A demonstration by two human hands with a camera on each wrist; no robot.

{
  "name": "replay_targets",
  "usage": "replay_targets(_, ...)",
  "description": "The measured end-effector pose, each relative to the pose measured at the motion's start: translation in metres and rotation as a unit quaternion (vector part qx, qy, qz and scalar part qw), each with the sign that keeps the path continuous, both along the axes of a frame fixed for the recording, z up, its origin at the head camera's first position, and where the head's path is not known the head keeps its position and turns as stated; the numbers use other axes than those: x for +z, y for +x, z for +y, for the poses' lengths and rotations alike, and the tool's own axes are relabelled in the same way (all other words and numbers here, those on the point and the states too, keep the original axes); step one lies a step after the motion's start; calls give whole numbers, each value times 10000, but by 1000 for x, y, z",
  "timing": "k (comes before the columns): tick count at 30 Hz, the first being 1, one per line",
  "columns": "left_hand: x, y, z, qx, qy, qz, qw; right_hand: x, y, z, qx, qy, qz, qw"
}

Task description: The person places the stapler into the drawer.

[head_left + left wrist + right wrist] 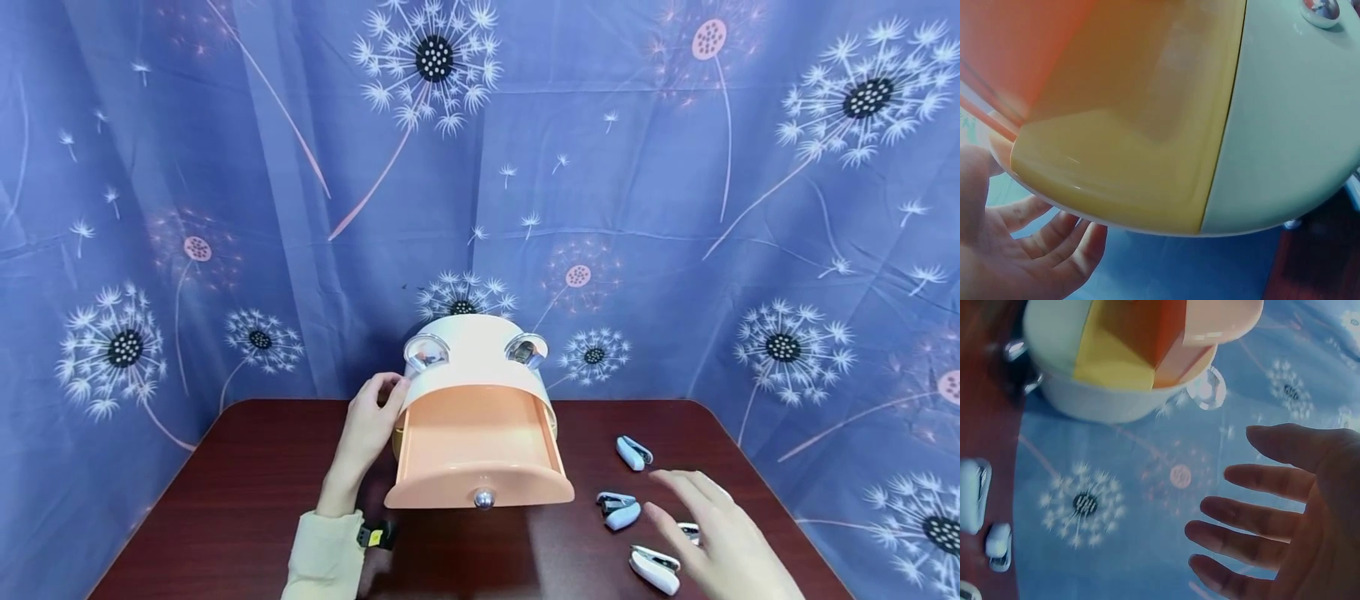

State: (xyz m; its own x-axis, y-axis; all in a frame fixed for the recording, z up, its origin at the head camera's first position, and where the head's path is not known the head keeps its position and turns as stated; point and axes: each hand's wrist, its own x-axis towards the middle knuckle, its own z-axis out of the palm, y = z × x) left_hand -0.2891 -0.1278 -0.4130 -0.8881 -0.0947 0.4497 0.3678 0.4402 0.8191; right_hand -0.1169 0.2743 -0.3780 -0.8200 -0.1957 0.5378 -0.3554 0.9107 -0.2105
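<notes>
A rounded white drawer box (480, 346) stands on the table, its top peach drawer (480, 425) pulled out and bare inside. A silver knob (484, 499) is on the drawer's front. Below it, the left wrist view shows a closed yellow drawer (1129, 137) and a pale green one (1279, 131). My left hand (369, 429) rests against the box's left side, fingers loosely bent along the edge. My right hand (712, 533) hovers, fingers spread and holding nothing, over small staplers. A light blue stapler (634, 453), another blue stapler (619, 510) and a white stapler (656, 570) lie nearby.
One more stapler (690, 532) is partly hidden by the right hand. Two round mirror-like eyes (427, 352) stick up from the box's top. Behind the dark red table (255, 500) hangs a blue dandelion-print curtain (525, 192).
</notes>
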Motion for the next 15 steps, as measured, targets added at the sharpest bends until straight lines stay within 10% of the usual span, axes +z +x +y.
replay_targets(15,-4,5,0,56,36,-25,10000,-85,0,83,-1027,55,-1794,9784)
